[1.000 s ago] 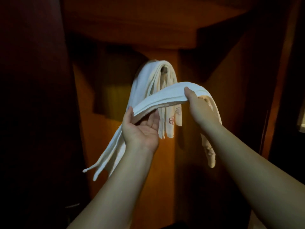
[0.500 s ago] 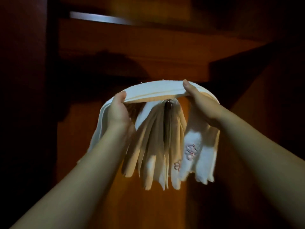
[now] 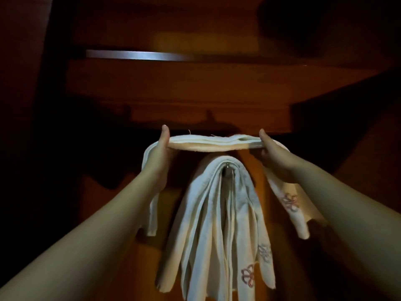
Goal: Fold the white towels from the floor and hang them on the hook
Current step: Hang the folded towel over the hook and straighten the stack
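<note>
Overhead, a folded towel (image 3: 213, 144) is stretched flat between both hands, just above the hook (image 3: 227, 170). The left hand (image 3: 159, 157) grips its left part, thumb up on the near edge, fingers hidden beneath; that end droops toward 7 o'clock behind the forearm. The right hand (image 3: 274, 156) pinches the right part, thumb on top, fingers curled under; that end, with pink embroidery, hangs toward 5 o'clock. Directly below, at 6 o'clock, hung towels (image 3: 217, 224) drape over the hook in long folds. The hook seems metal, though the light is too dim to be sure. A wooden wall (image 3: 195, 88) rises at 12 o'clock.
</note>
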Demonstrator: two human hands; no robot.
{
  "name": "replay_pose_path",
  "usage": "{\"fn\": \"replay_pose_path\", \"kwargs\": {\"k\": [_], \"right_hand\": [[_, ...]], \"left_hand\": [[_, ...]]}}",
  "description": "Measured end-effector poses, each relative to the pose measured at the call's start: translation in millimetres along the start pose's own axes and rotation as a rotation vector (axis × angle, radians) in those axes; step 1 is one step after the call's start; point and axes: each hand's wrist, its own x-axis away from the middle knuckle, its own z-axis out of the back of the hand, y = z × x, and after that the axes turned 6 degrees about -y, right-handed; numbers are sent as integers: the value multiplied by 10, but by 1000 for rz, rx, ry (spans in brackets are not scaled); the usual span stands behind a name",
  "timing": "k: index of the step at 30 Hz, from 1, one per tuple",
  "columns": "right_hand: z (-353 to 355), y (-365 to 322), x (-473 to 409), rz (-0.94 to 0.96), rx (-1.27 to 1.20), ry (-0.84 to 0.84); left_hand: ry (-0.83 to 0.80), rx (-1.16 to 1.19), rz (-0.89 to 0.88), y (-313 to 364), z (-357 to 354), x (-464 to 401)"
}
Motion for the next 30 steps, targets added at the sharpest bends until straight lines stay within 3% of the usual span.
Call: {"fn": "replay_pose_path", "kwargs": {"k": [2, 8, 13, 16, 21, 30], "right_hand": [[25, 75, -194, -23, -12, 7], [42, 205, -628, -18, -50, 59], [13, 267, -885, -92, 61, 21], [-3, 326, -999, -92, 73, 11], [-21, 468, -1067, -93, 65, -16], [10, 730, -943, -114, 112, -94]], "left_hand": [[-66, -99, -1, -81, 26, -134], [-66, -123, 25, -172, 42, -544], [33, 97, 98, -200, 47, -904], [46, 93, 160, -292, 136, -896], [-38, -7, 271, -578, 205, -888], [-118, -75, 235, -820, 6, -830]]}}
